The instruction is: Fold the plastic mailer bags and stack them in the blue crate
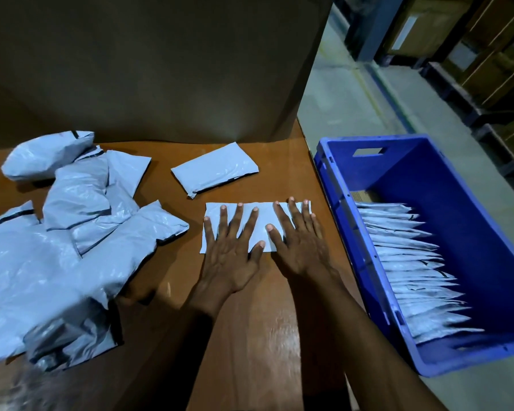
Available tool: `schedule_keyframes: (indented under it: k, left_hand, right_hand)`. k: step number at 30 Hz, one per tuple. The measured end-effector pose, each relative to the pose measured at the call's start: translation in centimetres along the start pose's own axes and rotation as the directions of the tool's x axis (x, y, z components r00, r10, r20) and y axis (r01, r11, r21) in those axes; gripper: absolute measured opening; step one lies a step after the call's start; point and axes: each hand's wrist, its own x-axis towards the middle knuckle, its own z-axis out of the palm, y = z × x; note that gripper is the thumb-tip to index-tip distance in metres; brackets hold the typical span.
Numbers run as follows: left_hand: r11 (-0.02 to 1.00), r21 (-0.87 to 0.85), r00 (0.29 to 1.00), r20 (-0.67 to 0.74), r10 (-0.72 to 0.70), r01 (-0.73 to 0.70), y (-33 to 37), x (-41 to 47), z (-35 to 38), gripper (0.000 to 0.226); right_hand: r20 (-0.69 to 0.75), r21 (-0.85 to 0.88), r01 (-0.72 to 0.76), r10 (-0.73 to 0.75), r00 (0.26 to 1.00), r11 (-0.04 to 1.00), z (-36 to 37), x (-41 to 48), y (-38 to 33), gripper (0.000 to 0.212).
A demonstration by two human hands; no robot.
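Step in hand: flattening a fold. Both hands lie palm-down on a folded mailer bag [263,218], on the table [250,321] just beside the blue crate's [339,185] long wall. Left hand [232,256] and right hand [300,241] have fingers straight and spread, pressing, gripping nothing. Judgement: press from the middle outward to the edges so trapped air leaves and the crease sets (slick film will likely spring open if let go early), and check the edges are square before lifting. A second folded bag [215,169] lies farther from the crate, beyond the pressed one and apart from it. The unfolded pile [66,232] sits well away from the crate, across the table. Crate contents: a row of folded bags [413,271] leaning on one another, overlapped like shingles, along the wall nearest the table and reaching the crate's near end. The far end shows bare floor and something brown, not identifiable. There is room at that end for the next bag
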Motion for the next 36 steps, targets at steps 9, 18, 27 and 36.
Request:
schedule_keyframes:
  k: [9, 18, 27, 36]
  left_hand:
    - [0.978, -0.187, 0.922, -0.353, -0.157, 0.095, -0.3, -5.3, -1.3, 0.048]
    - [0.975, -0.172, 0.933, -0.306, -0.189, 0.141, -0.6, -5.7, -0.6, 0.054]
    - [0.969, -0.195, 0.951, -0.238, -0.199, 0.154, -0.8, -5.9, -1.8, 0.058]
    - [0.976, -0.148, 0.960, -0.206, -0.191, 0.162, -0.6, -5.6, -2.2, 0.069]
  right_hand:
    - [-0.511, 0.071, 0.275, -0.202, 0.836, 0.959, 0.3, -2.0, -6.5, 0.022]
    - [-0.309, 0.065, 0.208, -0.178, 0.934, 0.976, -0.3, -0.7, -7.0, 0.020]
    - [-0.169, 0.104, 0.460, -0.440, 0.882, 0.882, 0.6, 5.3, -9.4, 0.034]
    - [0.027, 0.363, 0.339, -0.373, 0.927, 0.868, 0.8, 6.7, -7.2, 0.035]
